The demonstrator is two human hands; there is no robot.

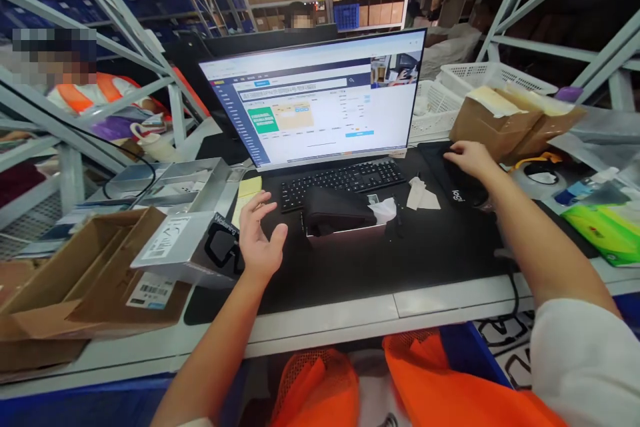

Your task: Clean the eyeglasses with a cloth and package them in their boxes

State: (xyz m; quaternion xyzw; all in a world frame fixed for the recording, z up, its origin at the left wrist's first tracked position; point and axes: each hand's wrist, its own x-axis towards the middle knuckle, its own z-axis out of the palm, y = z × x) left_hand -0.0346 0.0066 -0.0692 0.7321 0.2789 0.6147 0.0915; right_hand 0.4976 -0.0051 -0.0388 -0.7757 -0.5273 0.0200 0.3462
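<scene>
My left hand (261,239) is raised palm-up with its fingers apart and nothing in it. It is close beside a silver box (187,257) with a glasses outline printed on its end. My right hand (471,160) rests at the far right of the black desk mat, fingers bent down over a dark mouse pad (450,180); whatever lies under the fingers is hidden against the black. Between the hands sits an open box holding a black case (337,209) and some white wrapping (383,210). Behind it lies a black keyboard (345,179).
A lit monitor (320,107) stands at the back. To the left are an open cardboard box (80,273) and yellow notes (247,197). On the right are brown boxes (495,123), a tape roll (543,177) and a green packet (607,230). Paper scraps (423,195) lie on the mat.
</scene>
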